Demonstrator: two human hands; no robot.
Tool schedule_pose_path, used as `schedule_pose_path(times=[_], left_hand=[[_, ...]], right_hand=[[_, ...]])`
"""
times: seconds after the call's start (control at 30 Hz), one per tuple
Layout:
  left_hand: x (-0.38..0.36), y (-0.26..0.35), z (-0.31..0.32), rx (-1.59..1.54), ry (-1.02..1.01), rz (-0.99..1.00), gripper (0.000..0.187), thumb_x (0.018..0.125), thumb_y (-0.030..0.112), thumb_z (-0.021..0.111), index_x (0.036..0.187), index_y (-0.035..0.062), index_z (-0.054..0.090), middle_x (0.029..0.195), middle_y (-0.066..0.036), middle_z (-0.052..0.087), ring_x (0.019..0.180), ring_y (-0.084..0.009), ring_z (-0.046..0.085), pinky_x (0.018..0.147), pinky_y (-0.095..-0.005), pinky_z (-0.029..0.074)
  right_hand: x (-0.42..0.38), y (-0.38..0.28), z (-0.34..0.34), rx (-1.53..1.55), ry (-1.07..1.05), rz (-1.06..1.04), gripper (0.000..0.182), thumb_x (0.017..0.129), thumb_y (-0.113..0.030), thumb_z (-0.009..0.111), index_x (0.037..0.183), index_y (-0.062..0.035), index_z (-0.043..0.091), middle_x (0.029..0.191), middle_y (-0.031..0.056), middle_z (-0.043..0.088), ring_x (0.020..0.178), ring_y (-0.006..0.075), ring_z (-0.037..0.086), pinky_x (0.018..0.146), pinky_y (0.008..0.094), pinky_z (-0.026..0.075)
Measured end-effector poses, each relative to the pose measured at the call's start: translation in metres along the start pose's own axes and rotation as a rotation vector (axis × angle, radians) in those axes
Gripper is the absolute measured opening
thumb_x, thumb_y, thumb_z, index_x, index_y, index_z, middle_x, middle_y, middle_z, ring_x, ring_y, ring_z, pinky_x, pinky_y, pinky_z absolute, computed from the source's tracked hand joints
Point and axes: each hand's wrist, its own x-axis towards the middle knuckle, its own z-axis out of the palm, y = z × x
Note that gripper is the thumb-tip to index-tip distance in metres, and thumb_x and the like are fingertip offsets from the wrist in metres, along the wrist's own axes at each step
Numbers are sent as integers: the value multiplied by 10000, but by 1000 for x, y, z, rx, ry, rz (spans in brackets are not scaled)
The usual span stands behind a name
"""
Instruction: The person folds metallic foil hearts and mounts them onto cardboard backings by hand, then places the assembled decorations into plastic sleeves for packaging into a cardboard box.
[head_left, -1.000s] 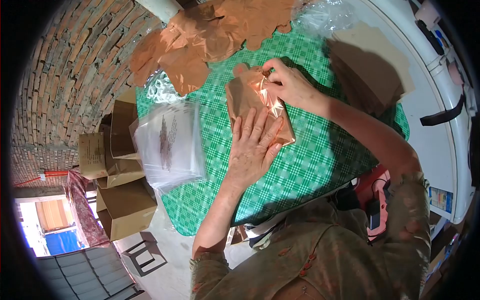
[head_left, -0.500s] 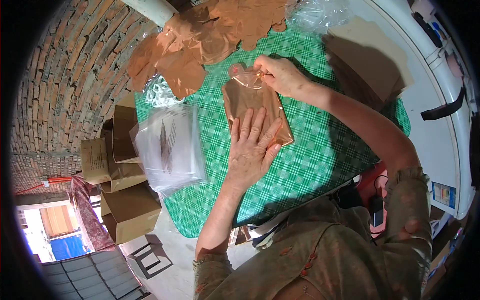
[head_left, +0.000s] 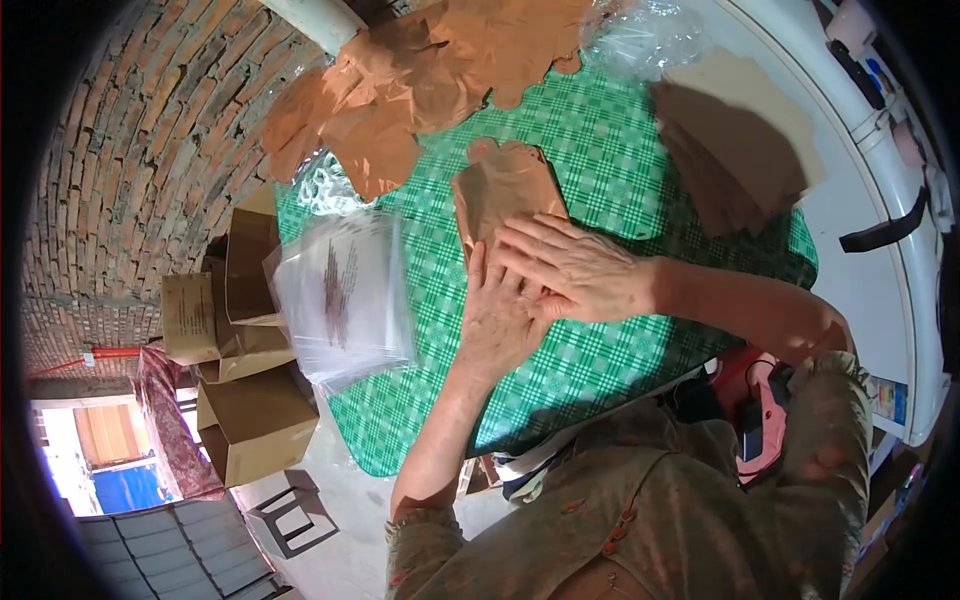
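A shiny copper-coloured foil packet [head_left: 508, 190] lies flat on the green checked tablecloth [head_left: 610, 150], its upper part showing and its lower part covered by my hands. My left hand [head_left: 503, 318] rests on the packet's lower end with its fingers stretched out. Across the left fingers lies my right hand [head_left: 580, 272], also flat, its fingertips reaching onto the foil. Neither hand grips anything that I can see.
Left of the packet lies a stack of clear plastic bags [head_left: 345, 300]. Copper foil sheets [head_left: 400, 80] spread along the far edge, near crumpled clear plastic [head_left: 645, 35]. Brown sheets [head_left: 740, 140] fan out at the right. Cardboard boxes [head_left: 255, 420] stand beyond the table's left side.
My right hand has left the packet's top end, where it pinched a small gold piece by a clear loop, and come down over my left hand. The loop no longer shows.
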Motion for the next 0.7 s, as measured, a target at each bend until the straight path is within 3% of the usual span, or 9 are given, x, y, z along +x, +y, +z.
schedule_pose_path(times=[0.03, 0.27, 0.43, 0.53, 0.63, 0.7], left_hand=[[1, 1, -1, -16, 19, -1, 557, 1083, 493, 455, 1552, 194, 494, 1688, -104, 302, 1596, -332, 170, 1300, -557, 89], [1, 1, -2, -57, 23, -15, 552, 1077, 500, 467, 1566, 243, 483, 1701, -111, 294, 1588, -367, 194, 1290, -564, 116], [2, 5, -7, -127, 47, -42, 554, 1077, 510, 461, 1583, 284, 462, 1703, -114, 297, 1589, -371, 192, 1291, -566, 102], [3, 4, -8, -158, 76, -37, 549, 1070, 500, 475, 1541, 220, 517, 1653, -137, 359, 1560, -390, 237, 1282, -586, 116], [0, 2, -6, -184, 81, -33, 536, 1057, 493, 491, 1436, 135, 615, 1524, -170, 471, 1487, -426, 327, 1266, -613, 147], [1, 2, -7, -180, 72, -23, 546, 1061, 487, 497, 1481, 146, 574, 1527, -166, 468, 1472, -421, 342, 1264, -606, 156]], right_hand=[[0, 1, 0, 73, -35, 76, 815, 995, -397, 591, 1617, 27, 278, 1691, 245, 242, 1605, 337, 171, 1318, 480, 110], [21, 60, 3, -263, -73, 124, 745, 1097, -525, 314, 1631, -7, 283, 1730, 181, 193, 1623, 280, 104, 1319, 454, 36], [48, 72, -20, -270, -224, 261, 687, 1119, -443, 300, 1658, -26, 211, 1753, 119, 149, 1629, 236, 62, 1321, 444, 0], [62, 55, -34, -230, -155, 119, 672, 1119, -438, 306, 1666, -60, 210, 1752, 109, 160, 1626, 239, 85, 1321, 459, 7], [70, 45, -13, -33, -325, -64, 615, 1114, -411, 343, 1652, -117, 299, 1728, 64, 261, 1620, 238, 136, 1320, 473, 34], [70, 54, 3, 80, -304, -145, 591, 1102, -390, 376, 1631, -126, 360, 1713, 37, 307, 1614, 227, 169, 1320, 478, 44]])
